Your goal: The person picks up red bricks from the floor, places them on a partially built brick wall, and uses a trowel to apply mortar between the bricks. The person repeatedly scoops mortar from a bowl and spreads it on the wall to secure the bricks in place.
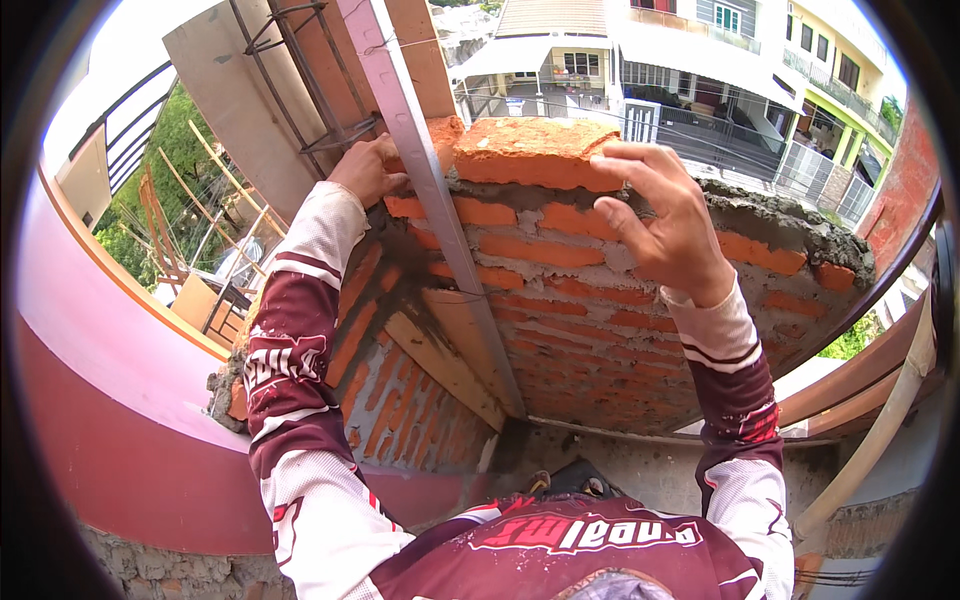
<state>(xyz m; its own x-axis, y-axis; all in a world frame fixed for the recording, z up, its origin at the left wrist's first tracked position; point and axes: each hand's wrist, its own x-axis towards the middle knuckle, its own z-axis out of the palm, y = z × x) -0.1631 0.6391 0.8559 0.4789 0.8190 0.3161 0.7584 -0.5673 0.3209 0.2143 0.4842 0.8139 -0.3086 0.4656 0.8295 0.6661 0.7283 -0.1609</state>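
Note:
A large orange brick (pixel 535 150) lies on top of the brick wall (pixel 545 250), on a bed of grey mortar. My right hand (pixel 665 220) is raised at its right end, thumb and fingers apart. The fingertips are close to the brick; I cannot tell whether they touch it. On the left, my left hand (pixel 362 172) is bent at the wall top beside the steel rebar (pixel 310 90). Its thumb and forefinger are apart, near a smaller brick piece (pixel 447 140). A pinkish metal profile (pixel 420 140) stands upright in front of that piece and partly hides it.
Wet mortar (pixel 770 210) covers the wall top on the right. Wooden boards (pixel 440 350) stand in the corner below the profile. A curved pink and maroon wall (pixel 130 400) is on the left. A pale pipe (pixel 880 420) runs along the right. Houses (pixel 700 80) stand beyond.

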